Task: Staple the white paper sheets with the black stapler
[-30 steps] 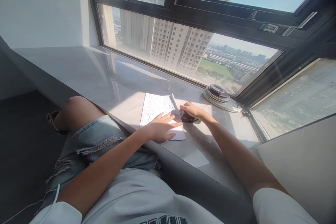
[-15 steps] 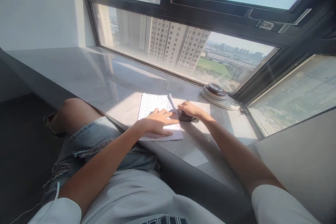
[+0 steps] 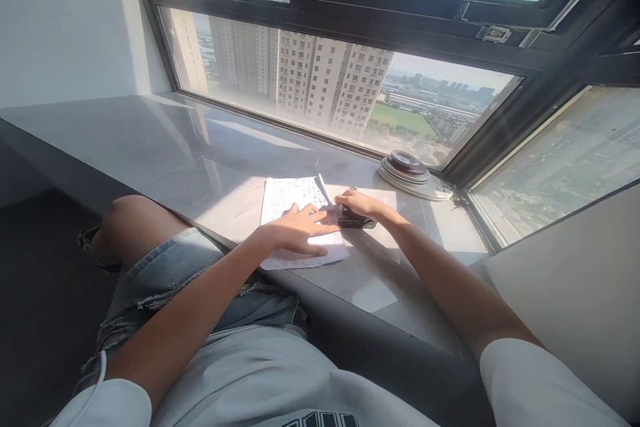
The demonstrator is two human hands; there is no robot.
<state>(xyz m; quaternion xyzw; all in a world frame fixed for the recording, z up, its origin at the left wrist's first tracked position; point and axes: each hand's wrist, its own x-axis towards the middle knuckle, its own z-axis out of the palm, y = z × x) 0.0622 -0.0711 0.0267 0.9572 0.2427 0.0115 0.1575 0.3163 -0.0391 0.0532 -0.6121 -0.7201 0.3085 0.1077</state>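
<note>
A small stack of white paper (image 3: 287, 193) with rows of dark marks lies near the front edge of the sill, its right edge curled up. My left hand (image 3: 297, 230) rests flat on the sheets, fingers spread and pointing right. At the right edge of the paper sits a black stapler-like tool (image 3: 353, 219), its exact kind partly hidden. My right hand (image 3: 360, 202) is closed over its top from the right, the fingertips close to the curled edge. Whether the sheets sit inside the tool's mouth I cannot tell.
Several stacked plates (image 3: 406, 172) stand at the right back, by the window corner. A dark window frame (image 3: 350, 30) borders the glossy stone sill (image 3: 165, 140). The sill's front edge runs beside my bent leg (image 3: 145, 227). A white cable (image 3: 100, 373) hangs by my left sleeve.
The view has shifted slightly, so everything sits a little further left. Both hands keep their places on the paper and the black tool.
</note>
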